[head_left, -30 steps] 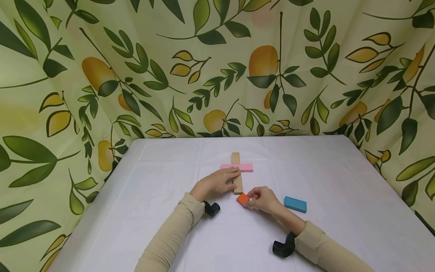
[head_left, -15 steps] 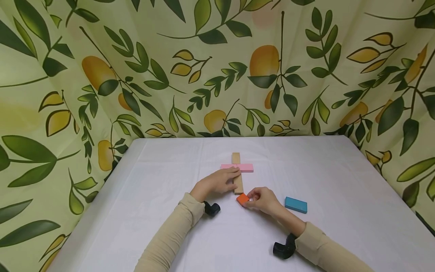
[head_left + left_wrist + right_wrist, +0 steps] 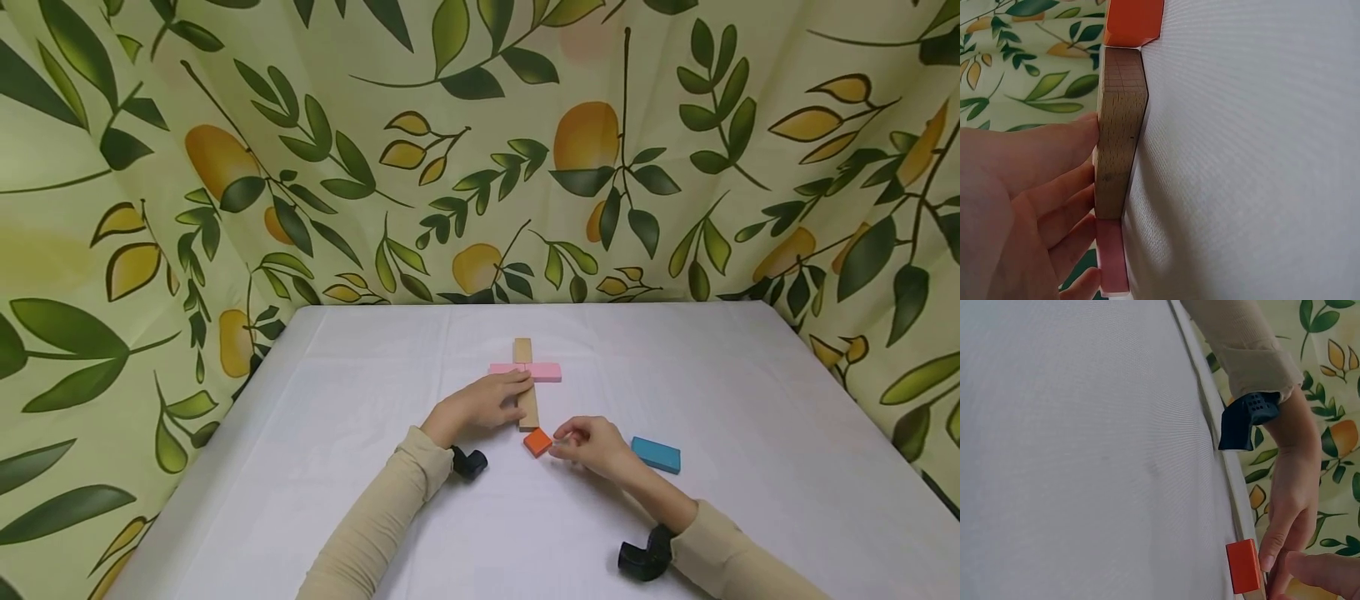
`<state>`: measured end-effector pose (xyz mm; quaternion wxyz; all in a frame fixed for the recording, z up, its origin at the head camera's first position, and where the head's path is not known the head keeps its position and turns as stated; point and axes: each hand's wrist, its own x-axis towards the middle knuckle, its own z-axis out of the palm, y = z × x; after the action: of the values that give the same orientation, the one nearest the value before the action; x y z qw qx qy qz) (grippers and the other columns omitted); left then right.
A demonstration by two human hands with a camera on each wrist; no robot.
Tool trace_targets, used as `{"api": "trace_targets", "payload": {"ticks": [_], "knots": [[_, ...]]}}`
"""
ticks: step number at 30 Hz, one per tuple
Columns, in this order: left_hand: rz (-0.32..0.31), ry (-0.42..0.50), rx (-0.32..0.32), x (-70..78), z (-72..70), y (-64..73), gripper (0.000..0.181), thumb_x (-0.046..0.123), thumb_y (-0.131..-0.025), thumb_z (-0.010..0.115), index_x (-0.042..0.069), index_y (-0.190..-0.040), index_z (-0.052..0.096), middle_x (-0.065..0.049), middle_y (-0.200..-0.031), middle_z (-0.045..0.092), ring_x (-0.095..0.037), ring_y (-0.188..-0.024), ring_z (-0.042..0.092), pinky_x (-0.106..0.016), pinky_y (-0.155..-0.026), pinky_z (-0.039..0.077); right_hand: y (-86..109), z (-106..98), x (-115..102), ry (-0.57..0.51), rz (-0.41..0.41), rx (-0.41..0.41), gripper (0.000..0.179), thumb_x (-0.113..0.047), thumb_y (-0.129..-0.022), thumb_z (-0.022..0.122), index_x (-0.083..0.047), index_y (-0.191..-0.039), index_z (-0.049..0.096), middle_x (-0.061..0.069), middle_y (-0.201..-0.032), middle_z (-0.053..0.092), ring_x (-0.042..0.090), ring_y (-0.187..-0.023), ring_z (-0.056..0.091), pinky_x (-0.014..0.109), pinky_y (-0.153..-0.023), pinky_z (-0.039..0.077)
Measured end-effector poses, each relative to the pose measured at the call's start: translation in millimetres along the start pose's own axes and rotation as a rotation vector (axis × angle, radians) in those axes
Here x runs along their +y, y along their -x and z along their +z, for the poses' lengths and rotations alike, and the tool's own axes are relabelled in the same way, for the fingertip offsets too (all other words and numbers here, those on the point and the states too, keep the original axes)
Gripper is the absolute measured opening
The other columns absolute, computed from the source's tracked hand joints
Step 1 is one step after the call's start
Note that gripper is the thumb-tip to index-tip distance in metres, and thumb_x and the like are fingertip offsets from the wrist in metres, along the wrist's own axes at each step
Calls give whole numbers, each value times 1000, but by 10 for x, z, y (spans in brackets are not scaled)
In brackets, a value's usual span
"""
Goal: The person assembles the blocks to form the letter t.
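Note:
Wooden blocks lie on the white table in a cross. Pink blocks (image 3: 545, 372) form the bar, a short tan block (image 3: 522, 350) stands beyond it, and a longer tan block (image 3: 529, 412) runs toward me. My left hand (image 3: 487, 397) rests on the longer tan block, fingertips reaching the pink; the left wrist view shows thumb and fingers (image 3: 1063, 187) on its top face. At the near end of that block sits an orange block (image 3: 537, 442), turned at an angle. Just right of it, my right hand (image 3: 592, 442) hovers with loosely bent fingers, holding nothing.
A blue block (image 3: 657, 455) lies to the right, beside the right forearm. Black wrist-worn devices (image 3: 645, 558) sit near both cuffs. Behind the white tabletop (image 3: 360, 367) hangs a leaf-and-fruit patterned cloth (image 3: 487, 167).
My right hand has let go of the orange block and shifted slightly right, away from it. The left hand stays in place on the tan block.

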<state>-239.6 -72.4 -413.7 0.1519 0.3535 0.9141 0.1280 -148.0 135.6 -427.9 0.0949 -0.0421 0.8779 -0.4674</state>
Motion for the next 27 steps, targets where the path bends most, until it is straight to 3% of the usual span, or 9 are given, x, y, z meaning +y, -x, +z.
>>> {"api": "trace_targets", "payload": {"ticks": [15,27], "knots": [[-7,-8,-5,10,11,-7,57,32,-98,53,16,-150,35,1,-161,28,-17,-151,24,-36,-123,24,119,-216,89,18,-31,-9,24,-18,-82,75,-1,-97,69,-2,-63,49,7,-55,43,18,-48,34],[-7,-12,-8,40,-6,12,57,30,-98,53,14,-150,36,0,-161,29,-18,-151,24,-37,-123,23,216,-396,216,8,-150,-61,27,-17,-80,76,2,-98,68,-2,-69,48,0,-58,41,16,-53,35]]}}
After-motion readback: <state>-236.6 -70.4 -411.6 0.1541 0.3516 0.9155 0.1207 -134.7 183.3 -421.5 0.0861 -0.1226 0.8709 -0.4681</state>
